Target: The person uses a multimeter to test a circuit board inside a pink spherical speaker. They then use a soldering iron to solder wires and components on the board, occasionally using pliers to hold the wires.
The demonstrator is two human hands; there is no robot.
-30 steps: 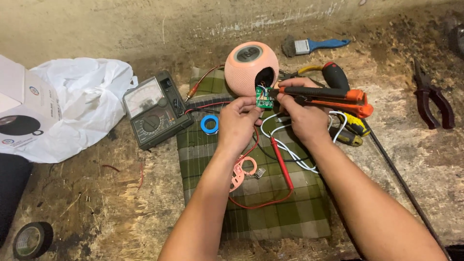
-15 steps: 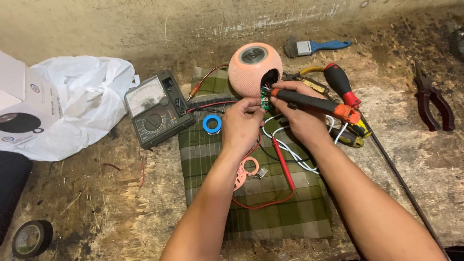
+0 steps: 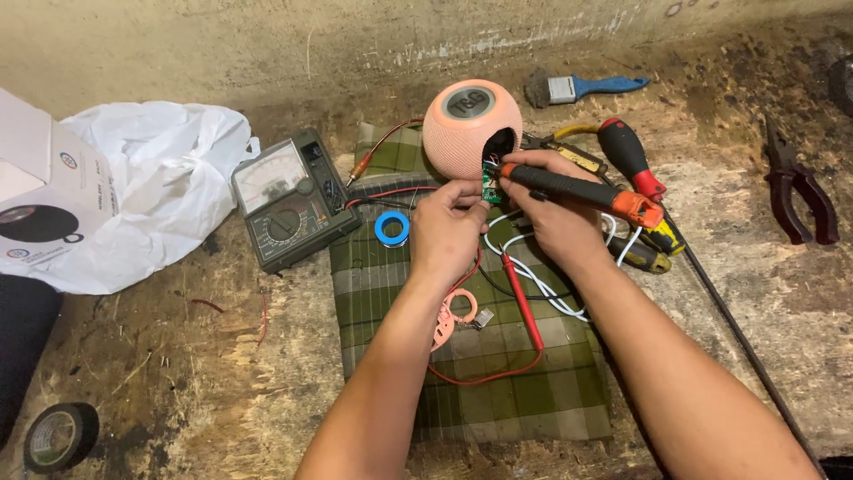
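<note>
A black-handled soldering iron with an orange collar (image 3: 577, 189) is clamped in the right hand (image 3: 555, 218), its tip set at the small green circuit board (image 3: 490, 190), which is pinched by the left hand (image 3: 447, 222) at the opening of the round pink speaker (image 3: 466, 129) on the green checked cloth (image 3: 498, 391).

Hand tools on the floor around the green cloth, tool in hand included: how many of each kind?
Soldering iron, in right hand: 1
Screwdrivers, red-handled and yellow-and-black: 2
Pliers: 1
Paintbrush: 1
Total: 5
</note>
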